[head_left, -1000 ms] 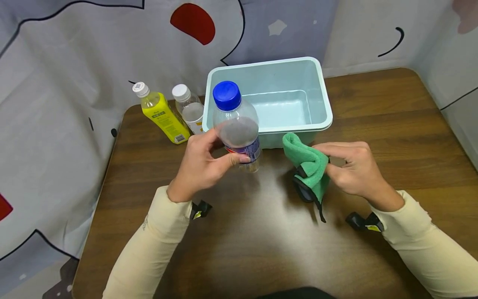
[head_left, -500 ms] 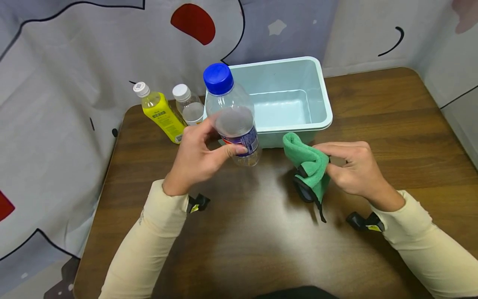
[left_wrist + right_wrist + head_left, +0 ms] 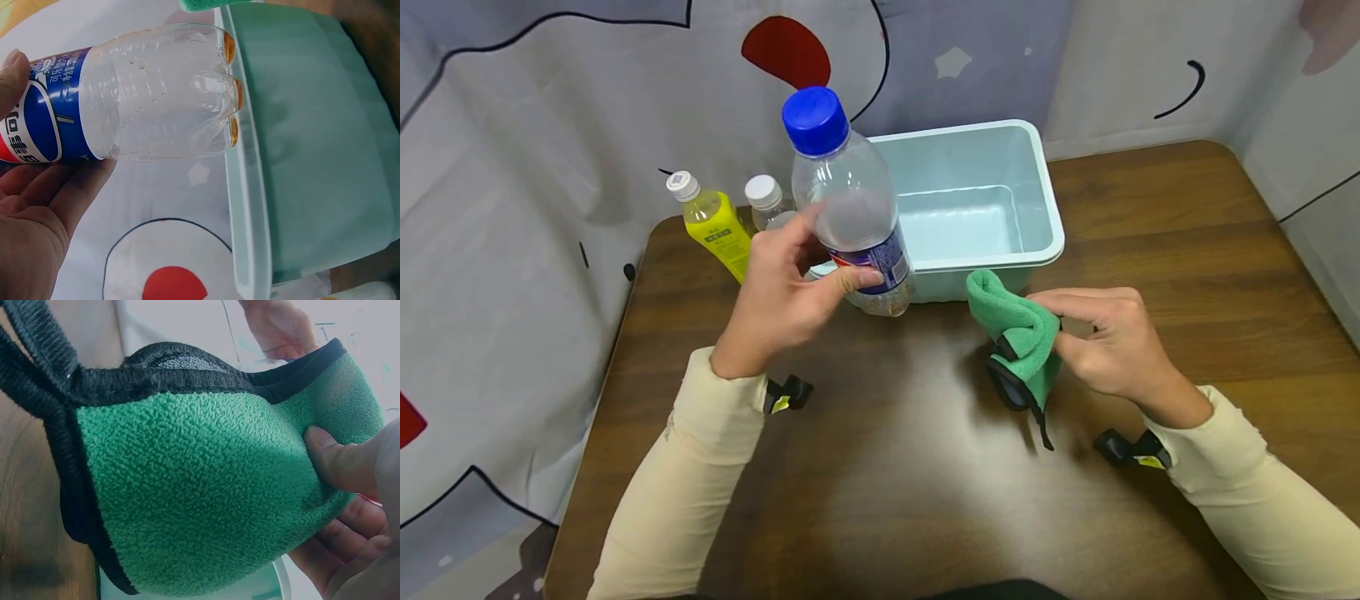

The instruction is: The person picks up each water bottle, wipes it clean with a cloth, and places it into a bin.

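In the head view, taking 12 o'clock as its top edge, the left hand (image 3: 782, 292) grips a clear plastic bottle (image 3: 857, 196), its thumb across the blue-and-red label and its other fingers curled round the far side; the bottle lies between 1 and 2 o'clock from that hand, its blue cap (image 3: 815, 122) toward 11 and its base toward 5. The left wrist view shows amber colour in the base lobes. The right hand (image 3: 1105, 342) pinches a folded green cloth (image 3: 1018, 321) between thumb and fingers, with the cloth at 9 o'clock from it and its black strap hanging toward 6. Beyond both stands a pale blue-green basin (image 3: 970, 221), toward 12 o'clock on the wooden table (image 3: 917, 467). Compared with half a second ago, the bottle and left hand have shifted toward 11 o'clock, so that they hide more of the white-capped bottle (image 3: 763, 193) and the lower end of the yellow bottle (image 3: 718, 229) at about 10 o'clock from that hand; the right hand and cloth have hardly moved.
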Demonstrator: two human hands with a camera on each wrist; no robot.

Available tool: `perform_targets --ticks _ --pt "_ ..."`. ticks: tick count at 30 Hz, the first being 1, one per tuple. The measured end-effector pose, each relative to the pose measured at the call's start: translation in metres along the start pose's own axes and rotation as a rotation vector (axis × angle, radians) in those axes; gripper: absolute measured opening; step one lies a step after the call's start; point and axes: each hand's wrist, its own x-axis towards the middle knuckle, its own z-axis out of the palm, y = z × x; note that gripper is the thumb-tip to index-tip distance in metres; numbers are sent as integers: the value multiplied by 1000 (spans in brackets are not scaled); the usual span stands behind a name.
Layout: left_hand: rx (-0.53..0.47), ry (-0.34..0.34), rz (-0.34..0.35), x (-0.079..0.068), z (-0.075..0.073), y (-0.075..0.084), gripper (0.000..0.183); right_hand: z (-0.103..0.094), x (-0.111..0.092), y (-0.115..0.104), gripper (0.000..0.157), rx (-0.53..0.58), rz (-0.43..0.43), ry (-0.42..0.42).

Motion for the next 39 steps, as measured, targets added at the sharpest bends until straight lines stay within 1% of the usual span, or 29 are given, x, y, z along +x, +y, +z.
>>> perform_targets --ticks 5,10,16,21,27,31,36,39 --pt "15 12 -3 7 -5 2 68 0 1 0 36 8 -2 1" --pt "26 31 -23 13 -7 3 67 1 2 0 35 20 -5 -3" --pt "30 43 -58 19 -8 1 66 1 2 -1 33 16 -9 -5" --pt "39 40 -103 24 -8 -2 64 0 2 -1 33 11 -6 -4" --pt "60 38 -133 28 -9 -6 63 0 3 -1 33 16 -9 -3" --pt "50 40 -153 30 -9 -8 62 0 2 -1 33 16 -9 -2" --pt "35 50 -153 33 -8 -11 61 1 1 -2 34 9 0 -1" --pt "26 52 -168 35 -8 -13 59 1 1 -2 35 6 0 1"
